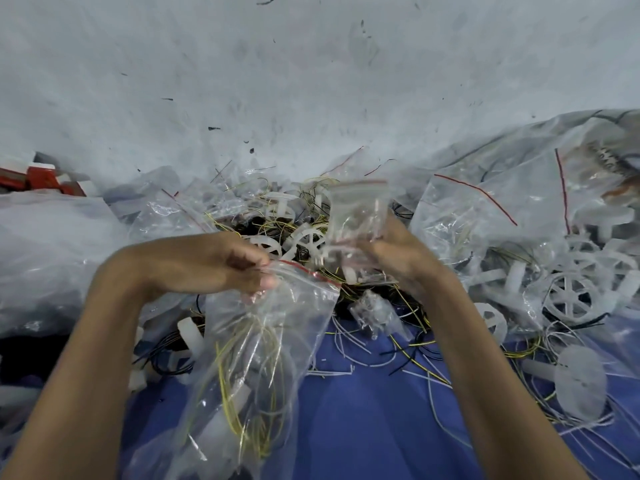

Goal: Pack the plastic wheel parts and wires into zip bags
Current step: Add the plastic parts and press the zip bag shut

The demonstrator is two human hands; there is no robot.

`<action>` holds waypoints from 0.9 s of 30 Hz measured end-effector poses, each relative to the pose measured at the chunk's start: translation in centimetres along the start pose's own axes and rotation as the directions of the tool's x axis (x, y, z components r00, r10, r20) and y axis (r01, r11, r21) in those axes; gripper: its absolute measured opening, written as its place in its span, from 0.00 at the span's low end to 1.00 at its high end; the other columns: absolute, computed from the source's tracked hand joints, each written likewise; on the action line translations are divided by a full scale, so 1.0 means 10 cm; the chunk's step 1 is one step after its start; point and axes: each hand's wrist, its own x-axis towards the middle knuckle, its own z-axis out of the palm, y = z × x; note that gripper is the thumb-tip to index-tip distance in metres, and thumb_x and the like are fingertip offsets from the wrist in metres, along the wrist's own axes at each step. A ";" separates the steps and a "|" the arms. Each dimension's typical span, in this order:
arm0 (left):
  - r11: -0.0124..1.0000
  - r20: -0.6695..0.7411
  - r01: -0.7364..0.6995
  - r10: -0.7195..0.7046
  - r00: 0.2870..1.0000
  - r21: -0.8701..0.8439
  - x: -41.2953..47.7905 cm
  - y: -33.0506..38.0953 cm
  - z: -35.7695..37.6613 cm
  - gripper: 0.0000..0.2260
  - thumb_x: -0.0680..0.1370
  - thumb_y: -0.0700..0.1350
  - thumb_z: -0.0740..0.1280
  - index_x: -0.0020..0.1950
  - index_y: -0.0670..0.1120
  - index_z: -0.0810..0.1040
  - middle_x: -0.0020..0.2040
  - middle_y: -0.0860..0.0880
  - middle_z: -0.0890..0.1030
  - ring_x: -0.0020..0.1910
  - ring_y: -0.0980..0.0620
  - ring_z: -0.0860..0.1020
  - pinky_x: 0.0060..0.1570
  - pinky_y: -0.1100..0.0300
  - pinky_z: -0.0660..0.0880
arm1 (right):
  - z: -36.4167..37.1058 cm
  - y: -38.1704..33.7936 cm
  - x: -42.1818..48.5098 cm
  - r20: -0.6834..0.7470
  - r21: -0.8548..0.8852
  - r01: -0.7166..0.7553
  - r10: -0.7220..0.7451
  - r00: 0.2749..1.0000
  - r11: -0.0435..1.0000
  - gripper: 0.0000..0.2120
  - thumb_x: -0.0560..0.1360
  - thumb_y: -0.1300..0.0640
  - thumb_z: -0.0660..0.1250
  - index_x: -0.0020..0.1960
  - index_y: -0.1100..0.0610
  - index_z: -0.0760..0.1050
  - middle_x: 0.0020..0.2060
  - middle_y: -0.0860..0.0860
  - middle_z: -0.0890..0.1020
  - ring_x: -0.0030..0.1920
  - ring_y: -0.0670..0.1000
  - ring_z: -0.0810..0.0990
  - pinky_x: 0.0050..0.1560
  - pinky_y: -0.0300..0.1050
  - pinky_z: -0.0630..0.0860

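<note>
Left hand (239,265), right hand (398,261): bare, uncovered from fingers to wrists. Right-hand fingers blurred, nails unreadable. Left forearm (97,358): bare along whole visible length, at left border of blue fabric (363,427). Right forearm (478,358): likewise bare, over fabric's right part. Blue fabric creased down middle; worn garment or cloth cover, cannot tell.

motion blur on small zip bag (358,211)

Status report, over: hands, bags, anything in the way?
Left grip pinches large zip bag, yellow wires inside. Right grip holds small zip bag raised. Wheel pile beyond, nothing blocking.
</note>
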 end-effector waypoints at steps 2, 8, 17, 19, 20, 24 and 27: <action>0.992 -0.016 0.008 -0.006 1.000 0.124 -0.04 0.06 0.00 0.13 0.78 0.47 0.65 0.33 0.57 0.73 0.28 0.59 0.73 0.28 0.70 0.71 0.35 0.74 0.68 | 0.09 -0.04 -0.01 -0.029 0.234 0.005 0.002 1.000 0.972 0.12 0.72 0.70 0.63 0.55 0.63 0.73 0.50 0.60 0.82 0.46 0.51 0.84 0.42 0.37 0.79; 0.980 -0.026 -0.049 0.055 0.998 0.190 -0.19 0.35 -0.02 0.15 0.77 0.47 0.65 0.31 0.59 0.71 0.24 0.68 0.73 0.29 0.73 0.71 0.38 0.76 0.67 | 0.47 -0.12 -0.04 0.142 0.242 -0.002 -0.033 0.989 0.970 0.05 0.72 0.68 0.67 0.43 0.60 0.76 0.41 0.54 0.83 0.43 0.50 0.83 0.39 0.39 0.79; 0.967 -0.091 -0.167 0.187 0.978 0.192 -0.34 0.36 -0.13 0.11 0.74 0.63 0.62 0.36 0.61 0.77 0.32 0.60 0.76 0.34 0.64 0.74 0.36 0.70 0.67 | 0.50 -0.44 -0.26 0.466 -0.459 -0.049 0.288 0.837 0.887 0.18 0.74 0.72 0.63 0.31 0.53 0.77 0.26 0.42 0.80 0.29 0.36 0.78 0.30 0.27 0.71; 0.966 -0.066 -0.199 0.212 0.975 0.165 -0.30 0.40 -0.13 0.16 0.75 0.65 0.60 0.39 0.56 0.78 0.33 0.55 0.74 0.32 0.61 0.72 0.35 0.70 0.67 | 0.57 -0.51 -0.27 0.425 -0.651 0.022 0.340 0.839 0.759 0.21 0.76 0.67 0.62 0.27 0.50 0.72 0.20 0.47 0.76 0.23 0.38 0.74 0.26 0.26 0.67; 0.964 -0.080 -0.220 0.234 0.969 0.148 -0.28 0.41 -0.13 0.16 0.75 0.64 0.61 0.40 0.54 0.78 0.34 0.55 0.74 0.32 0.61 0.72 0.34 0.69 0.67 | 0.62 -0.53 -0.27 0.418 -0.657 0.060 0.297 0.858 0.752 0.23 0.76 0.68 0.62 0.26 0.48 0.70 0.16 0.47 0.72 0.21 0.36 0.73 0.25 0.25 0.66; 0.959 -0.176 -0.259 0.276 0.945 0.114 -0.25 0.40 -0.14 0.13 0.71 0.63 0.63 0.41 0.56 0.79 0.39 0.52 0.80 0.39 0.54 0.78 0.40 0.61 0.72 | 0.71 -0.51 -0.21 0.415 -0.735 0.190 0.211 0.885 0.651 0.20 0.77 0.67 0.61 0.29 0.54 0.63 0.22 0.44 0.70 0.19 0.30 0.69 0.24 0.22 0.64; 0.963 -0.178 -0.254 0.267 0.947 0.090 -0.29 0.35 -0.16 0.13 0.70 0.64 0.62 0.40 0.57 0.79 0.34 0.51 0.77 0.33 0.55 0.73 0.36 0.65 0.67 | 0.66 -0.57 -0.23 0.484 -0.808 0.319 0.250 0.839 0.496 0.10 0.80 0.62 0.57 0.49 0.66 0.75 0.42 0.55 0.81 0.32 0.39 0.72 0.26 0.24 0.65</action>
